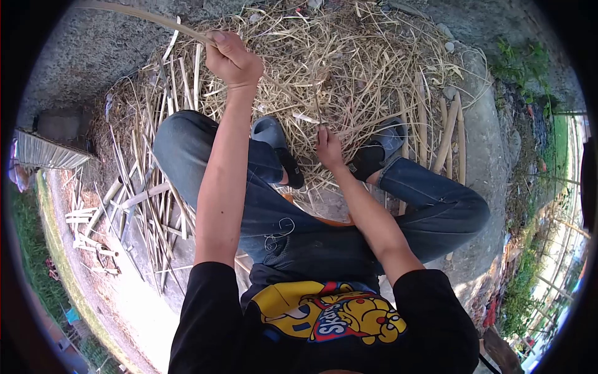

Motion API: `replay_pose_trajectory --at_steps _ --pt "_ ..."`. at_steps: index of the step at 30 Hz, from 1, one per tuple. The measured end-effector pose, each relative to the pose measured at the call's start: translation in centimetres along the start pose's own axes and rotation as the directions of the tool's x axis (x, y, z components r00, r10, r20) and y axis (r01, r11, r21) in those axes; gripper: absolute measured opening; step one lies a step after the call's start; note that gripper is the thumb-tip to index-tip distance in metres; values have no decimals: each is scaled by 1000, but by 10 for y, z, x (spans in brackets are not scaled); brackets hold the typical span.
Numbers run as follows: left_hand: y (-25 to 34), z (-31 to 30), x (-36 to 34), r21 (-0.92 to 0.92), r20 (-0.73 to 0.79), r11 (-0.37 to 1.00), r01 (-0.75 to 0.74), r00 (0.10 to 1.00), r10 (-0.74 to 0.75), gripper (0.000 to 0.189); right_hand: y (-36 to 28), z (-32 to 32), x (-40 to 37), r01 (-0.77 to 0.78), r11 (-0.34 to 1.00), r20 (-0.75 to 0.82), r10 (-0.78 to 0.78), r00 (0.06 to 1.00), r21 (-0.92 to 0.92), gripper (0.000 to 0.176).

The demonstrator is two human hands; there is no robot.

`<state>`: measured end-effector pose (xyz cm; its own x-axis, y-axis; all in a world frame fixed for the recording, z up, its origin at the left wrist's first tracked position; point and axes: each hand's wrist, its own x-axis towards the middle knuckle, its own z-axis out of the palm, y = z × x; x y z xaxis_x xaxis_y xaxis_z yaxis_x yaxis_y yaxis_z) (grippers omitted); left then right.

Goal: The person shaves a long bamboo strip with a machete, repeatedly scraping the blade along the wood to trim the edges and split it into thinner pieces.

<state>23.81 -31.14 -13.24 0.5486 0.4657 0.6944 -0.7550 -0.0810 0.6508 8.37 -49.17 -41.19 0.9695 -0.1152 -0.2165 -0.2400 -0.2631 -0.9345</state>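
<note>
My left hand (233, 59) is raised at the upper left, its fingers closed round a long pale bamboo strip (149, 17). One end of the strip reaches out to the upper left. From the other side of the fist a thin length slants down toward the middle of the shavings. Lower, between my feet, my right hand (329, 148) is closed on a thin, dark, blade-like tool (317, 107) that points away from me. Its exact kind is hard to make out against the litter. Whether the tool touches the strip cannot be told.
Bamboo shavings (355, 68) cover the ground around my slippers (391, 134). Split bamboo sticks (149, 212) lie heaped at my left, with thicker pieces (448, 134) at my right. A rough wall (81, 68) rises ahead, and plants (526, 65) grow at the right.
</note>
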Motion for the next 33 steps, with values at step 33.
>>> replay_pose_trajectory --at_steps 33 --pt "-29 -7 0 144 110 987 -77 992 61 52 -172 -52 -1 144 880 -42 -140 989 453 57"
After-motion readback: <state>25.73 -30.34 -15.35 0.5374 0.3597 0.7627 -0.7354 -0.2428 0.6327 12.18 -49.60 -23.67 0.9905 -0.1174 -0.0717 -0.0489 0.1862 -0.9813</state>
